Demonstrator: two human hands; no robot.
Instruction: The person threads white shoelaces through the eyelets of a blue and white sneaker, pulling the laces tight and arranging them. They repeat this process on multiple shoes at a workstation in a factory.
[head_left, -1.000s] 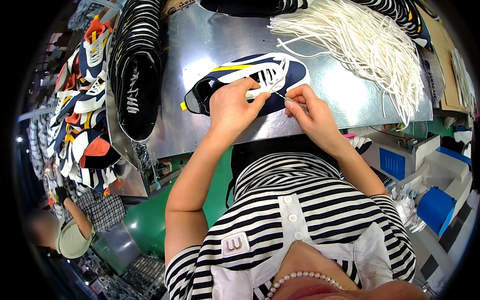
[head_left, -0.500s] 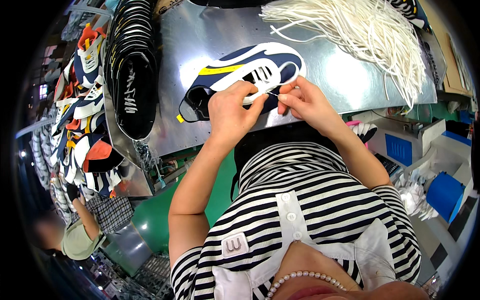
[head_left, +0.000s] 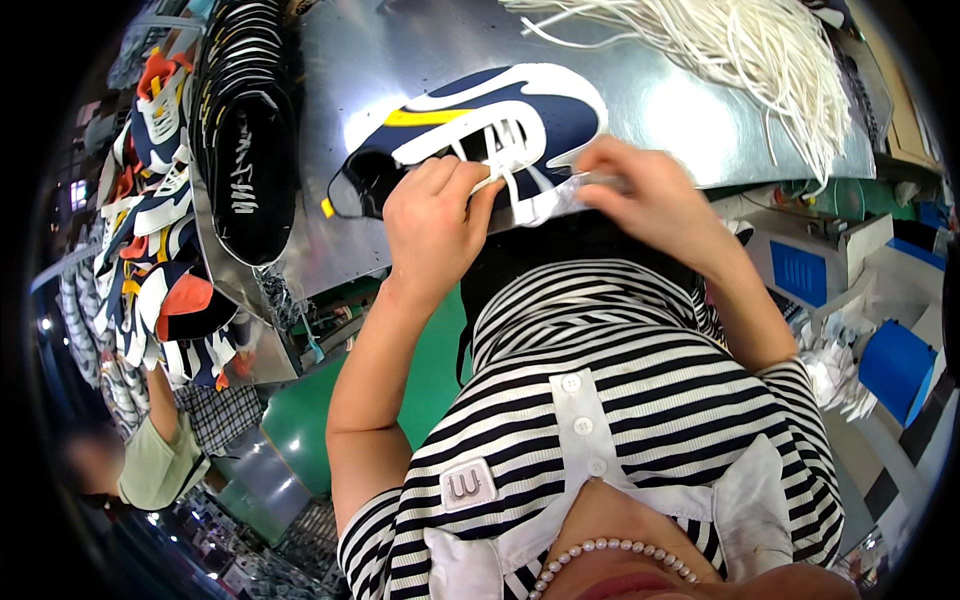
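A navy and white sneaker [head_left: 566,122] with a yellow stripe lies on its side on the metal table, its toe to the right and its dark opening to the left. My left hand [head_left: 430,220] is at the near side of the opening, thumb and forefinger pinched on a white shoelace [head_left: 511,187]. Part of this lace runs through the eyelets and part hangs over the near side. My right hand [head_left: 655,200] is beside the toe, apart from my left. Its bent fingers are smeared by motion, so what they hold is unclear.
A heap of loose white laces [head_left: 740,75] covers the table's far right. On the left stands a long row of nested black shoes [head_left: 250,180]. Beyond it hang several colourful sneakers [head_left: 160,215]. Another person [head_left: 165,450] is at the far left.
My right hand has moved right, away from my left, and off the lace tip they both held near the eyelets. The loop at the toe is gone, and the sneaker sits slightly further left.
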